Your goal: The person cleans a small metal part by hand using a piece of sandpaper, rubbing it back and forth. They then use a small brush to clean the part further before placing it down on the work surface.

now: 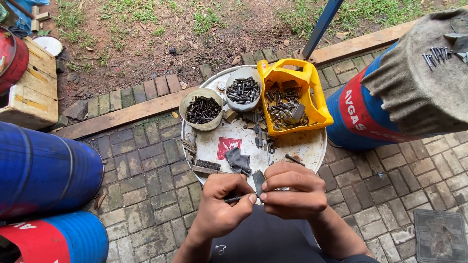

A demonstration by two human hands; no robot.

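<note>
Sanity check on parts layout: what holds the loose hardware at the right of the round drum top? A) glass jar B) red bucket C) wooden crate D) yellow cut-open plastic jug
D: the yellow cut-open jug sits on the white drum top, filled with bolts, right of two round tubs.

— What are the hands doing?
— The left hand [222, 204] pinches a thin dark bolt [235, 198]; the right hand [292, 190] grips a small flat metal piece [259, 179] beside it.
— And behind them?
— A round white drum lid [302, 151] carrying a yellow tub [292, 97] and two bowls [202, 109] of screws.
</note>
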